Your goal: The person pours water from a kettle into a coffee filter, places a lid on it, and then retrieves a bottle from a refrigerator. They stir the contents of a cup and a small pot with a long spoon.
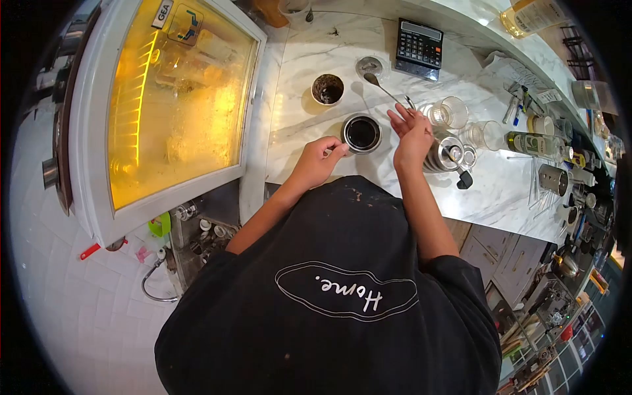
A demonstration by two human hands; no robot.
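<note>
A round metal-rimmed cup (362, 133) with dark contents stands on the marble counter (289, 85). My left hand (318, 160) is closed at its left edge, thumb and finger pinched at the rim or handle. My right hand (413, 137) is raised to the right of the cup, with a long-handled spoon (388, 89) between its fingers, bowl pointing up and left. Above and left of the cup sits a paper cup (327, 89) with dark residue inside. A small clear round dish or lid (369, 67) lies near the spoon's bowl.
A calculator (419, 47) lies at the back. Right of my right hand are glasses (449, 112), a metal pot (445, 153) and a green-labelled bottle (532, 144). A yellow-lit glass-door fridge (181, 99) stands at the left. Shelves (546, 49) edge the counter.
</note>
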